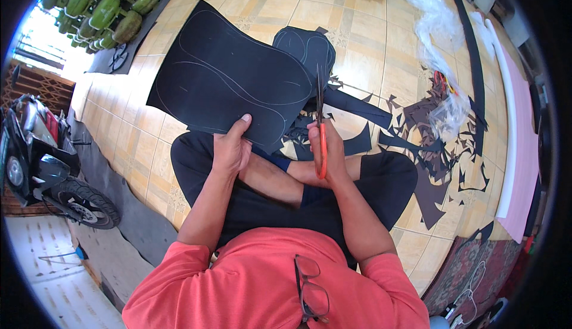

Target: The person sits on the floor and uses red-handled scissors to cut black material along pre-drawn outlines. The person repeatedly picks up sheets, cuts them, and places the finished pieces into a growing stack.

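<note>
Scissors [321, 128] with orange handles sit gripped in the right hand [326, 150], blades up at the black sheet's [229, 76] edge. Left hand [231, 149] fingers [242, 123] pinch the sheet's lower edge (thin outlines are drawn on it). Black offcuts [417, 138] litter the tiled floor [357, 37].

A large black sheet [229, 79] of thin, stiff material, marked with pale curved outlines, is held up at a tilt above the person's crossed legs, its lower edge pinched by the left hand [231, 149]. Just to the right of the sheet, orange-handled scissors [321, 128] stand nearly upright in the right hand [326, 150], dark blades pointing away from the body and meeting the sheet's right edge, where a rounded, partly cut piece hangs.
</note>
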Available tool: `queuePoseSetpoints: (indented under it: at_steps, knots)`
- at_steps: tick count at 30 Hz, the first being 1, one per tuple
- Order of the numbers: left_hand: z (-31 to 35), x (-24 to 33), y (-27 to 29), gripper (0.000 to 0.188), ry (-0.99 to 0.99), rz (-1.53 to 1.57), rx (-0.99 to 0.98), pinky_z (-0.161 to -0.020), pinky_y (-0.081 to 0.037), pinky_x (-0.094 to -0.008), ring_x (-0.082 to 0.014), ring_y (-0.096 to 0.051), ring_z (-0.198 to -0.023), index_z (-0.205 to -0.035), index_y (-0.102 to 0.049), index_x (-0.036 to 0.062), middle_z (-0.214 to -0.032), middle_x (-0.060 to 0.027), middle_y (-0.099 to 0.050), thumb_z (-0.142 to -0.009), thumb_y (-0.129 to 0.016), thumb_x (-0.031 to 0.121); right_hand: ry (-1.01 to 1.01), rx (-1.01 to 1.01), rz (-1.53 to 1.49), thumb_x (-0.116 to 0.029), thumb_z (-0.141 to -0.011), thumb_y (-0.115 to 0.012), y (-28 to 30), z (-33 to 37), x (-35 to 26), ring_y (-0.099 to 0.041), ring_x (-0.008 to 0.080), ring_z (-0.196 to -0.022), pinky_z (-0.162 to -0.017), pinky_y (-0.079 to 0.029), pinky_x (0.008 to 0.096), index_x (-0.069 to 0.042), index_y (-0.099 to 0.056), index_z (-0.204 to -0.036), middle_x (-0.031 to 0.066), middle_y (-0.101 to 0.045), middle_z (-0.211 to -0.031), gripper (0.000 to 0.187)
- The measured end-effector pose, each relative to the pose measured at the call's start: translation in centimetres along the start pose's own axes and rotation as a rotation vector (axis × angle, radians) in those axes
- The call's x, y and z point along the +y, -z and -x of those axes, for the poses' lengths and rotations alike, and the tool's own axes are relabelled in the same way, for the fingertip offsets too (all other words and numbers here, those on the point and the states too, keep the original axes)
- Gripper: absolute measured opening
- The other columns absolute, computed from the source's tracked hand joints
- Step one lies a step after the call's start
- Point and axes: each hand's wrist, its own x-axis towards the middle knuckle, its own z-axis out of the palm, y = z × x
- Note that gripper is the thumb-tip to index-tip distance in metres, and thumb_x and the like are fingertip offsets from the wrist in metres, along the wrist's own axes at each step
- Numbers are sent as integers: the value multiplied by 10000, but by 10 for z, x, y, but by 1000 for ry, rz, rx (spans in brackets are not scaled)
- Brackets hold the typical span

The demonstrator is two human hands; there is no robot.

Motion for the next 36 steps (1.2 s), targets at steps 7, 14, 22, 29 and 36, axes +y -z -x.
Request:
queuePoseSetpoints:
  at_steps: [7,14,22,29,36]
  knots:
    - [-4,2,1,438,-21,-6,26,-987,-518,-470,-305,-590,-1153,-1308,-491,11,-1272,-153,-571,-885,-550,-86,23,34,4,-415,-1009,-460,-1,-1,15,-516,96,-599,-554,-433,256,-16,-577,-1011,20,-514,-700,416]
    - [-1,0,0,448,-8,-22,19,-988,-517,-459,-303,-588,-1156,-1314,-486,13,-1278,-150,-567,-883,-557,-85,-24,-7,-28,-353,-968,-566,3,-3,-2,-596,266,-698,-661,-469,374,2,-574,-936,154,-588,-764,357]
    - [2,-2,-3,466,13,-14,-1,-999,-509,-463,-299,-579,-1170,-1327,-475,23,-1283,-146,-561,-882,-560,-86,-19,-33,-35,-359,-963,-570,8,-3,-8,-590,265,-683,-649,-463,368,5,-573,-923,154,-585,-746,366]
    - [-6,3,7,470,26,-12,5,-1002,-506,-451,-302,-577,-1170,-1331,-468,9,-1273,-151,-567,-877,-552,-79,-93,-101,-115,-338,-983,-543,11,0,-9,-476,165,-606,-575,-411,334,-13,-523,-778,90,-482,-602,384]
    - [-9,11,11,456,41,-101,15,-971,-513,-434,-295,-591,-1133,-1312,-478,-6,-1247,-152,-578,-868,-555,-73,53,-103,-64,-483,-1014,-406,6,0,6,-412,61,-441,-419,-357,224,-10,-562,-829,-7,-440,-550,531]
